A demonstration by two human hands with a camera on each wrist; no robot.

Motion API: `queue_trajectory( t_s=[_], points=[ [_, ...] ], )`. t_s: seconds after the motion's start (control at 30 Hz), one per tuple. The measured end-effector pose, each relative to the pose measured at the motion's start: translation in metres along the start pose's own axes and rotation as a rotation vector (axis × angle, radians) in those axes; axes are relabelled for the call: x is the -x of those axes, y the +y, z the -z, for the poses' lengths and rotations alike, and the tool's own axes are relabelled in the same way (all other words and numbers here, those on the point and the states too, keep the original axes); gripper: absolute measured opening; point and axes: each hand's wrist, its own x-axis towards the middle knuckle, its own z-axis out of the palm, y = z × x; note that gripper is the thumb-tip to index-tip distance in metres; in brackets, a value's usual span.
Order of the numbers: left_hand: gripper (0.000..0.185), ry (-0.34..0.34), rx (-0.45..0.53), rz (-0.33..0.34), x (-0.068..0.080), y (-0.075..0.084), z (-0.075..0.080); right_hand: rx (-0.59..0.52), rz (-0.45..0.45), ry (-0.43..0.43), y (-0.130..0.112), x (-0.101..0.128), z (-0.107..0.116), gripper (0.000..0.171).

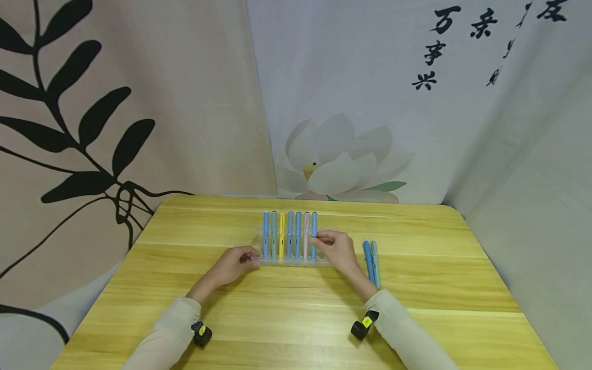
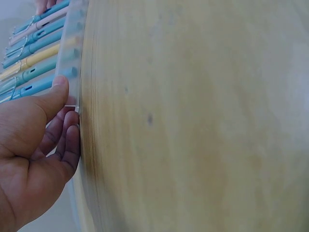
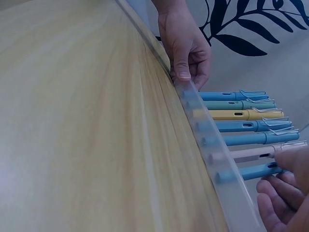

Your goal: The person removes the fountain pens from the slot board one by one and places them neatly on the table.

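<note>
A clear plastic pen stand (image 1: 296, 262) stands on the table, holding a row of upright pens. At its left end my left hand (image 1: 236, 264) grips the corner, thumb (image 2: 59, 87) on the clear edge and fingers curled beside it. My right hand (image 1: 339, 252) pinches the rightmost blue pen (image 1: 314, 222) between thumb and fingers; in the right wrist view the lower end of this blue pen (image 3: 251, 172) sits in the stand. Next to it is a pale pink pen (image 1: 306, 234). Farther left stand blue and green pens and a yellow pen (image 1: 282, 231).
To the right of the stand a blue pen (image 1: 368, 259) and a green pen (image 1: 375, 262) lie side by side on the wooden table (image 1: 287, 318), partly behind my right forearm. Printed curtains (image 1: 208, 103) hang behind the table.
</note>
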Motion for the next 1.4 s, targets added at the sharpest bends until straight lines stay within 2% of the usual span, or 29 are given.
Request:
queue_trajectory(
  t_s=[0.27,0.63,0.87,1.23,1.4],
  points=[
    [0.016,-0.004,0.022,-0.017,0.002,0.001,0.001,0.005,-0.001,-0.012,-0.001,-0.002,-0.001,0.026],
    [0.015,-0.004,0.02,-0.017,0.003,0.003,0.002,-0.027,0.005,0.015,-0.008,0.0,0.005,0.029],
    [0.015,-0.007,0.022,-0.016,0.003,0.005,0.002,-0.034,0.062,0.056,-0.015,0.0,0.009,0.026],
    [0.014,0.006,-0.009,-0.029,0.002,0.006,0.001,-0.053,0.118,0.083,-0.025,0.005,0.027,0.029],
    [0.016,0.0,-0.006,-0.034,0.002,0.003,0.001,-0.046,0.117,0.099,-0.026,0.006,0.037,0.029]
  ],
)
